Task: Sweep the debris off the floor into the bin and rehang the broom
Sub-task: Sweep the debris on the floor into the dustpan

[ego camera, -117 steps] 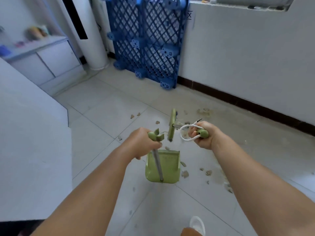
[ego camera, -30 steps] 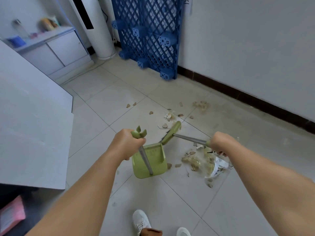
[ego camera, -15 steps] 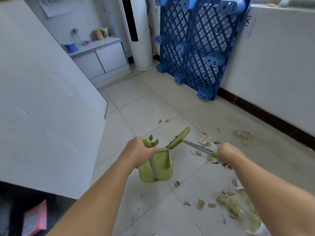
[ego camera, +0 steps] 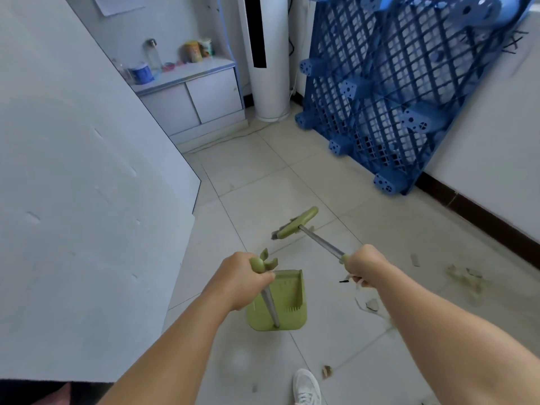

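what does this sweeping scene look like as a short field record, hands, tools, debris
left hand: grips the dustpan handle top
right hand: grips the broom handle
broom head: ahead of the dustpan, on or just above the tiles, cannot tell
debris: scraps scattered on the floor to the right
dustpan contents: none visible
backdrop: blue pallet leaning on the wall

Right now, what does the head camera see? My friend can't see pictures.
A person's left hand grips a green dustpan by its handle while the right hand grips a broom stretched out over the tiled floor. Debris lies to the right.
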{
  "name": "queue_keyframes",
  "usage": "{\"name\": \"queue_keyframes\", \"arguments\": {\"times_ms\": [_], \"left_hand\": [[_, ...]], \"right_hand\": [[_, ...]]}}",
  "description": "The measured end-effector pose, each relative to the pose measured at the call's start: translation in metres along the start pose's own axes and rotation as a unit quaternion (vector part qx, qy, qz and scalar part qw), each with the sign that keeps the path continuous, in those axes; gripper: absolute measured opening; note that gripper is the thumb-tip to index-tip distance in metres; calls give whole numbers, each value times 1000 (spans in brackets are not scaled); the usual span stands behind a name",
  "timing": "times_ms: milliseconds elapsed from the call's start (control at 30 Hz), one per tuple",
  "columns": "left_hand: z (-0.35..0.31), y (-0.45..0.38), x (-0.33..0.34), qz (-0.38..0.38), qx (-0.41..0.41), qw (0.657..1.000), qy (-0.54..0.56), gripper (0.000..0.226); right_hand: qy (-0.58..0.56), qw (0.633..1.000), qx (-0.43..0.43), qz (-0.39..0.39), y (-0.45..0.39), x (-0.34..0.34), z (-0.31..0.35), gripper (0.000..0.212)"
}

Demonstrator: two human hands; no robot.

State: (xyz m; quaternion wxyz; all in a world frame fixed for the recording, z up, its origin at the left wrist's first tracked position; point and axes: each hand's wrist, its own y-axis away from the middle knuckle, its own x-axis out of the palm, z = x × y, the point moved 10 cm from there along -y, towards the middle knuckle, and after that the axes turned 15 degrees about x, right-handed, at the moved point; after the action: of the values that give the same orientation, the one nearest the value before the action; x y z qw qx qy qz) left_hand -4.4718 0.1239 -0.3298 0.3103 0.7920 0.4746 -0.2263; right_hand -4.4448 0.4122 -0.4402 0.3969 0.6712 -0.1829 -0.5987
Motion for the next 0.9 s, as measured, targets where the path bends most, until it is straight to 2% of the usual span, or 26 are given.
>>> {"name": "queue_keyframes", "arguments": {"times_ms": [233,333,400,533,667,700,800,900], "left_hand": [[8,-97,-17,6,-14,1000,11,34],[12,-130,-16,7,-21,1000,18,28],[12,-145,-13,13,-20,999,21,27],[11,-163,-3,25,-15,999,25,29],[3,-161,10,46,5,999,20,27],[1,-158,13,49,6,999,23,27],[-9,-142,24,58,20,998,24,28],[-19,-117,36,72,39,997,17,30]], "right_hand": [[58,997,-58,15,-50,-5,139,22],[130,988,-75,-31,-74,-14,165,13],[173,979,-87,-65,-89,-20,168,16],[211,973,-80,-48,-112,-16,150,13],[165,983,-72,-38,-114,-25,98,3],[158,985,-52,-40,-114,-28,79,5],[149,988,23,-41,-105,-35,18,30],[128,988,61,-61,-93,-39,-45,33]]}}
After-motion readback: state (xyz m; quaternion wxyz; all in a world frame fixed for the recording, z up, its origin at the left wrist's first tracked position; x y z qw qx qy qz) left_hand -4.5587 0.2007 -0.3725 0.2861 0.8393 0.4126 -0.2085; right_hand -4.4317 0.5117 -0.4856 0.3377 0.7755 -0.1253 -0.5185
